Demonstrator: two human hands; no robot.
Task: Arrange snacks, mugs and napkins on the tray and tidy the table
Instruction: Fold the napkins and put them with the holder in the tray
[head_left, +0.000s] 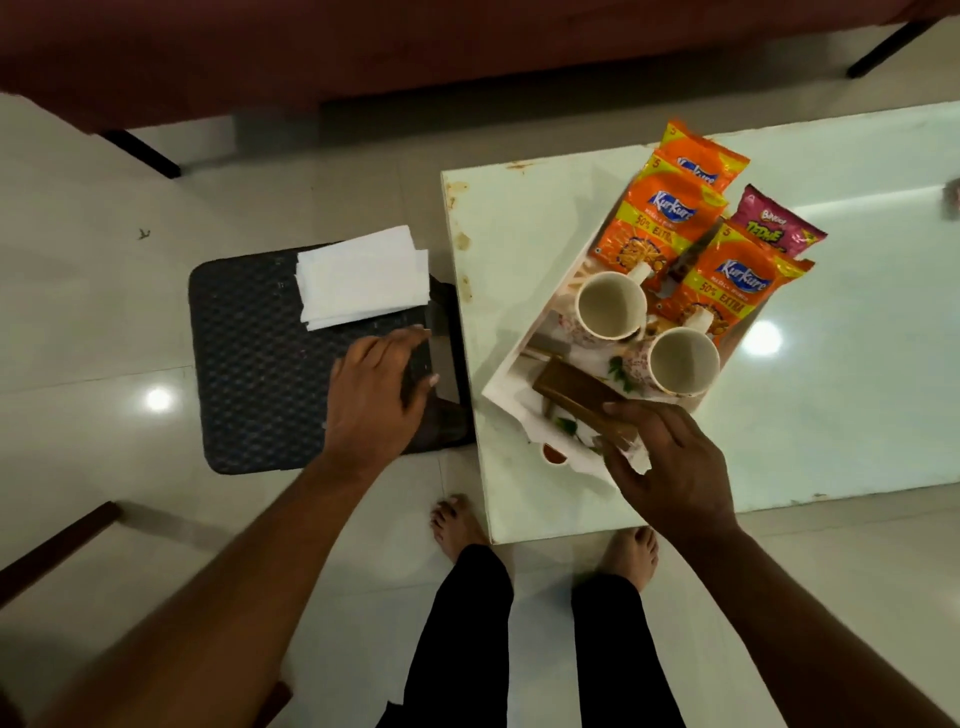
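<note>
A white tray (500, 391) sits askew on the glass table (857, 374). It holds three orange Kurkure packets (670, 218), a pink snack packet (776, 228), two empty floral mugs (610, 306) (683, 361) and a brown block (571, 384) at its near end. My right hand (675, 467) grips the tray's near corner, thumb on the brown block and fingers curled at the rim. A stack of white napkins (358, 278) lies on a dark woven seat (249, 353) left of the table. My left hand (374, 400) rests spread at the seat's right edge, below the napkins, holding nothing.
A dark glossy part (447, 358) stands between the seat and the table's left edge. My bare feet (457, 525) are at the table's near corner. A red sofa (311, 41) runs along the far side. A wooden piece (57, 545) juts in at the lower left.
</note>
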